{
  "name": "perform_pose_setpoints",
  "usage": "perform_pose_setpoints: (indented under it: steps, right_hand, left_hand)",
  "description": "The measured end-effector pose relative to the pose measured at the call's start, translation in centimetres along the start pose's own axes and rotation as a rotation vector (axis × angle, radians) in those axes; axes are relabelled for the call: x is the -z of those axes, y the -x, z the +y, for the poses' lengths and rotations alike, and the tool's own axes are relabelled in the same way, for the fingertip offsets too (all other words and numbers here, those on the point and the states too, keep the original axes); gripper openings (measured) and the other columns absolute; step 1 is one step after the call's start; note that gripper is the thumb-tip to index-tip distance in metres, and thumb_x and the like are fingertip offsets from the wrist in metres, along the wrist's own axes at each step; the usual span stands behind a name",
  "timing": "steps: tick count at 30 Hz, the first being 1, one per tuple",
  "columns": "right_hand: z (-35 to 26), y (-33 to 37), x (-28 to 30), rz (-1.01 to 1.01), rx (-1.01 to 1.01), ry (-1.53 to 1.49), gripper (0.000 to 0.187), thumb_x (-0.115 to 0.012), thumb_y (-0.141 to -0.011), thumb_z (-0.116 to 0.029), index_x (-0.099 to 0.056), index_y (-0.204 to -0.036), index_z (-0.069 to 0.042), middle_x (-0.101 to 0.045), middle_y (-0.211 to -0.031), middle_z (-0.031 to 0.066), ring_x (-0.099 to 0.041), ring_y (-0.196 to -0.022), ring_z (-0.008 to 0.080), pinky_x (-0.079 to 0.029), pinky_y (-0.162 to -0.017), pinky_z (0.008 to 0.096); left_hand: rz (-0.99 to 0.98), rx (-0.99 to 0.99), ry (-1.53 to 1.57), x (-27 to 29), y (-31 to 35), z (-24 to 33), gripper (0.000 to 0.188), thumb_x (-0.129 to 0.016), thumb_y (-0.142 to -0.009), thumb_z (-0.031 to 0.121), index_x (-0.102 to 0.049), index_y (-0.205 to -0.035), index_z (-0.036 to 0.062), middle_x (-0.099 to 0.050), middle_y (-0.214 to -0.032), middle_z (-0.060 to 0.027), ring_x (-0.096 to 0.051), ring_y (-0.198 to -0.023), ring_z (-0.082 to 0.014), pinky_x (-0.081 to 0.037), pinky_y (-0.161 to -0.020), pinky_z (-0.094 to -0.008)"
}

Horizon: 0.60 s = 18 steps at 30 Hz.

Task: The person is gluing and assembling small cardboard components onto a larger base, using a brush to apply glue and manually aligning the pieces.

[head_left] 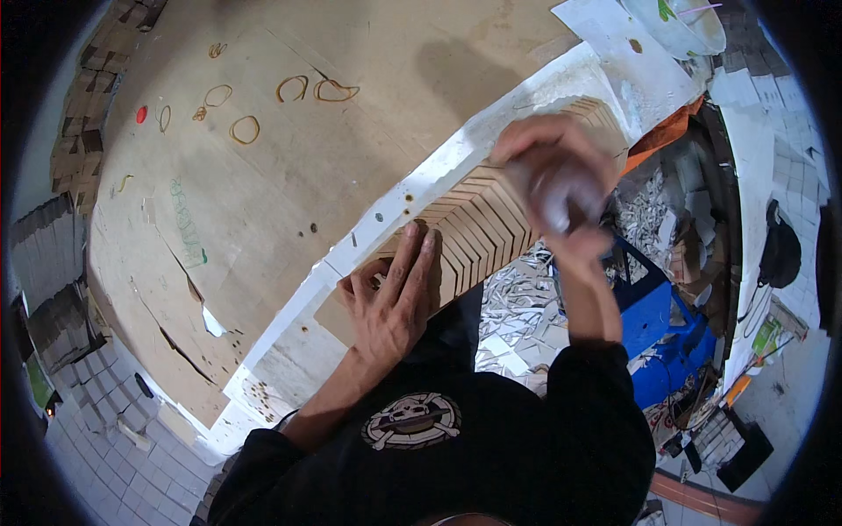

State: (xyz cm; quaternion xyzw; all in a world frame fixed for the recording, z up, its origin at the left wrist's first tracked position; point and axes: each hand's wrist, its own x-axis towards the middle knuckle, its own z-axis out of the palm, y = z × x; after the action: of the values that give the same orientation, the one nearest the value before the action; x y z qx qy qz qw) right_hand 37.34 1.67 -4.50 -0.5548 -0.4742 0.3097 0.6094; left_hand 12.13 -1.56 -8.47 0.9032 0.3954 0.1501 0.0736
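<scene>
A row of overlapping brown cardboard pieces [487, 232] with angled edges is fanned out along the table's near edge. My left hand [386, 311] lies on its left end, two fingers stretched out over the top pieces. Above the right part of the row, my right hand [561, 145] is smeared by motion. Its fingers curve round a rounded, shiny brownish object [561, 197] whose kind I cannot make out. The cardboard directly beneath this hand is hidden.
Several rubber bands [245, 130] and a red cap-like disc [141, 114] lie on the cardboard-covered table [289, 193]. A white bowl [684, 31] stands at the far right. Below the table edge are paper scraps [517, 307] and a blue plastic stool-like item [649, 307].
</scene>
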Motion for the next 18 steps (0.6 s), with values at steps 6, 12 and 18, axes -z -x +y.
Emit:
perform_pose_setpoints:
  steps: [6, 12, 18]
  right_hand:
    - [8.0, -5.5, 6.7, 0.153, 0.186, -0.505, 0.089, -0.045, -0.088, -0.085, -0.064, -0.106, 0.0, -0.068, -0.09, 0.0119, -0.064, -0.077, 0.025, -0.053, -0.072, 0.0392]
    - [5.6, -6.1, 5.2, 0.432, 0.163, 0.06, 0.06, -0.06, -0.098, -0.058, -0.063, -0.1, 0.002, -0.07, -0.092, 0.0132, -0.069, -0.082, 0.0258, -0.055, -0.076, 0.0397]
    - [-5.8, -3.6, -0.3, 0.267, 0.161, 0.836, 0.051, -0.056, -0.104, -0.039, -0.049, -0.141, -0.005, -0.069, -0.102, 0.0268, -0.071, -0.094, 0.0394, -0.055, -0.079, 0.0471]
  left_hand:
    - [-0.036, -0.001, -0.032, -0.1, 0.1, -0.3, 0.053, -0.069, -0.09, 0.017, -0.062, -0.143, 0.0208, -0.053, -0.155, 0.0033, -0.053, -0.096, -0.0204, -0.036, -0.095, -0.0443]
    - [-0.016, 0.002, 0.036, 0.4, 0.3, 0.1, 0.062, -0.066, -0.091, 0.016, -0.052, -0.152, 0.0183, -0.057, -0.149, 0.0, -0.055, -0.098, -0.0244, -0.037, -0.094, -0.048]
    - [0.039, 0.091, 0.256, -1.0, 0.8, -0.9, 0.083, -0.068, -0.092, 0.019, -0.026, -0.161, 0.0049, -0.059, -0.138, -0.0176, -0.055, -0.104, -0.0338, -0.037, -0.093, -0.0521]
